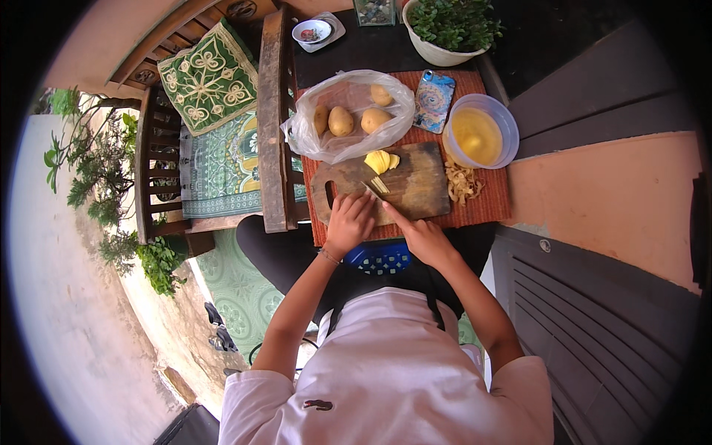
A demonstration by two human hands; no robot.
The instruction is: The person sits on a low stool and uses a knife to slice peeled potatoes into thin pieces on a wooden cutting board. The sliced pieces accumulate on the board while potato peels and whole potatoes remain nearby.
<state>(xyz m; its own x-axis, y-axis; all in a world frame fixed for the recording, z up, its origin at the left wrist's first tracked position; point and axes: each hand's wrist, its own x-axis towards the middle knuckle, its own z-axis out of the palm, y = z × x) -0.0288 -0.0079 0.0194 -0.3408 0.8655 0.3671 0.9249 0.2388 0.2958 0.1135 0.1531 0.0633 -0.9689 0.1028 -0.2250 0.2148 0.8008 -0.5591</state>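
A worn wooden cutting board (426,174) lies in front of me. My left hand (351,222) rests at its near edge, fingers bent and pressed together; what lies under the fingertips is hidden. My right hand (429,242) is closed, with its index finger stretched forward along what looks like a knife (371,190); only a thin part of the blade shows between the hands, and the handle is hidden. Just beyond the fingertips lie several thin potato sticks (380,185). Farther back on the board sits a fan of yellow potato slices (381,160).
Behind the board, an open plastic bag (348,152) holds several potatoes (340,121). To the right are potato peelings (463,184), a tub of cloudy liquid (507,133) with a pale piece inside, and a blue patterned phone (434,101). A potted plant (437,53) stands behind; a wooden bench (276,148) borders the left.
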